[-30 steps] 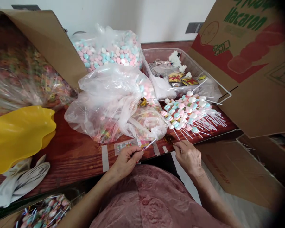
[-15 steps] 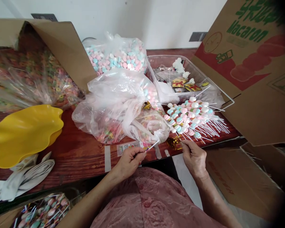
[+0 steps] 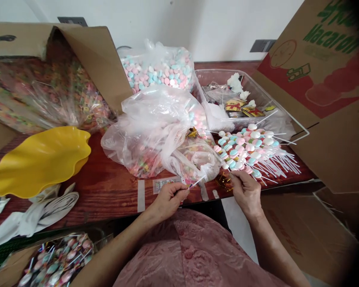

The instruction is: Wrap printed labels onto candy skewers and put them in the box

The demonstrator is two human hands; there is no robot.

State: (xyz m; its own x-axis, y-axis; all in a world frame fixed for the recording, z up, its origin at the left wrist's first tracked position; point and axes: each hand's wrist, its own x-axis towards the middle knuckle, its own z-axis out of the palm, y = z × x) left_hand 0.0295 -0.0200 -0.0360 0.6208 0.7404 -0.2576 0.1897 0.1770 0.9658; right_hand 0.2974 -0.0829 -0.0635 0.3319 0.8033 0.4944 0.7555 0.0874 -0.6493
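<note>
White, thin and straight, the one stick [image 3: 198, 181] in your left hand [image 3: 170, 198] points up and to the right, over the front edge of the table [image 3: 107, 195]. A small purple-and-red patch shows where it meets your fingers; the rest of that end is hidden. Two clumps of gold ties [image 3: 224, 182] show: one by your right hand [image 3: 245, 191], the other on the front plastic bags [image 3: 155, 107]. You have one pile of lollipops [image 3: 241, 148], too many to count, in pink, blue and white with their sticks mostly fanned right. Behind it stands one clear tub [image 3: 241, 123]; to the left are one yellow dish [image 3: 42, 161] with a wavy rim and one bag of tablets [image 3: 160, 71] at the back. Three strips of tape [image 3: 141, 195] mark the front edge. The gold ties nearest you look crinkled and shiny — a loose tangle just in front of the pile. Your left thumb and forefinger are pinched on the stick, no gap between them. Your right thumb and forefinger are also closed together, at the tangle — whether they grip a strand, you cannot tell.
</note>
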